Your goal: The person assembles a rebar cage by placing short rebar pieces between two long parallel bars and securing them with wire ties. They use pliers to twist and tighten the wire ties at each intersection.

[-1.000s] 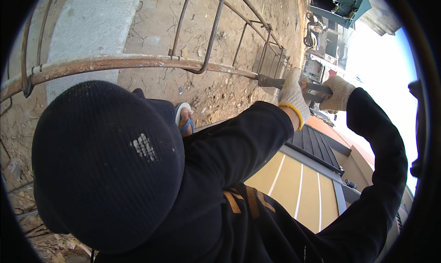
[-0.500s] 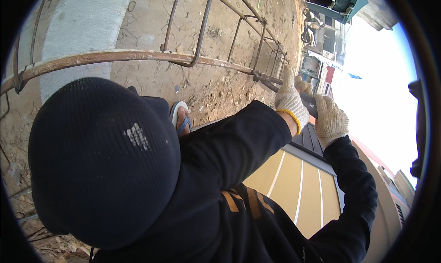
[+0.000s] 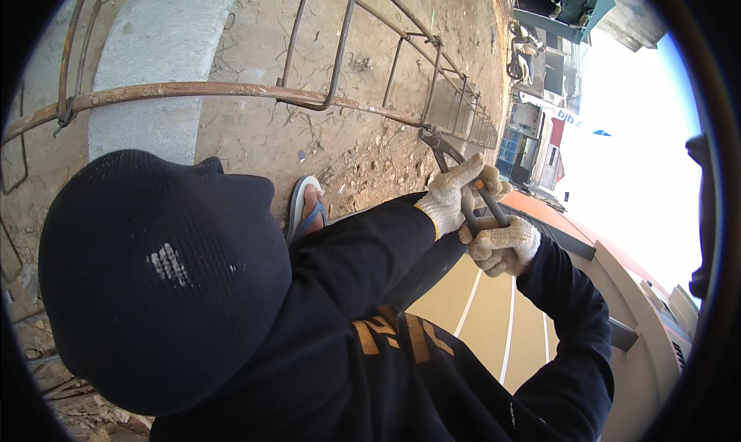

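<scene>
Both my hands wear white knit gloves and are closed on the handles of metal pincers. My left hand grips the upper handle part, my right hand sits just below it. The pincer jaws bite at a joint where a rusty long bar meets a stirrup of the rebar cage. Black sleeves lead from both gloves down to the lower edge. A head in a black knit cap fills the lower left.
A grey concrete cylinder lies on the dry dirt ground behind the cage. A foot in a blue flip-flop stands under the bar. A tan striped surface lies lower right, with buildings beyond.
My right hand has dropped from beside the bar onto the pincer handles below my left hand. The handles have swung downward while the jaws stay at the bar joint.
</scene>
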A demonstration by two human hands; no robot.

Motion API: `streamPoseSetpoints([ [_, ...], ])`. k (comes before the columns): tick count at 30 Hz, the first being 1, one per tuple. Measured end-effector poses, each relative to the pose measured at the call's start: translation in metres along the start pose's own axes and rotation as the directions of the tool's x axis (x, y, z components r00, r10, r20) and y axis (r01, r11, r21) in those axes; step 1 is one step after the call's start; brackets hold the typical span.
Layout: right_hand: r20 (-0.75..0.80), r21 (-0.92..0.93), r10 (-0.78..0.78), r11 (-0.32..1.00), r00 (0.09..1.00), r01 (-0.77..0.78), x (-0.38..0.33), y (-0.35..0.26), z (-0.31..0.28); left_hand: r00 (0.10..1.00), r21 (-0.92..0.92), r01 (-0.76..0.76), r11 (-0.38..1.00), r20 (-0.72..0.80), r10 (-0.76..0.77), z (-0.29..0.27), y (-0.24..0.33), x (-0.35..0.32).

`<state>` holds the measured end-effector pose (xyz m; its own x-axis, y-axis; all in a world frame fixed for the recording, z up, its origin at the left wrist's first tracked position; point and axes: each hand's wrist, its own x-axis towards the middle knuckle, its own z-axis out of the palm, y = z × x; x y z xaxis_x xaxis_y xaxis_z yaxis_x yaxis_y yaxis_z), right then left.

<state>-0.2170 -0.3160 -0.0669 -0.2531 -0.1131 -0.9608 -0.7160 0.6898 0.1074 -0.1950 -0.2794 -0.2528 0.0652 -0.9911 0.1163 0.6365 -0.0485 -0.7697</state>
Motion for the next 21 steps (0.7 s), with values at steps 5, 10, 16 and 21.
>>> streamPoseSetpoints([
  [5,-0.254,-0.915,-0.729,-0.032,0.635,-0.402,0.009,-0.014,0.019,0.847,0.397,-0.089,0.914,-0.453,0.279,0.018,-0.014,0.014],
  [10,-0.362,-0.796,-0.803,0.002,0.473,-0.606,0.009,0.004,0.061,0.766,0.051,-0.121,0.991,-0.630,0.126,0.044,-0.008,0.022],
  [16,-0.383,-0.473,-0.303,0.876,0.872,0.097,0.001,0.000,0.042,0.958,-0.065,0.006,0.998,-0.286,-0.024,0.029,0.006,-0.002],
  [21,0.187,0.191,-0.153,0.975,0.970,0.117,0.031,0.039,-0.004,0.973,-0.025,0.042,0.999,-0.227,-0.047,0.010,0.011,-0.009],
])
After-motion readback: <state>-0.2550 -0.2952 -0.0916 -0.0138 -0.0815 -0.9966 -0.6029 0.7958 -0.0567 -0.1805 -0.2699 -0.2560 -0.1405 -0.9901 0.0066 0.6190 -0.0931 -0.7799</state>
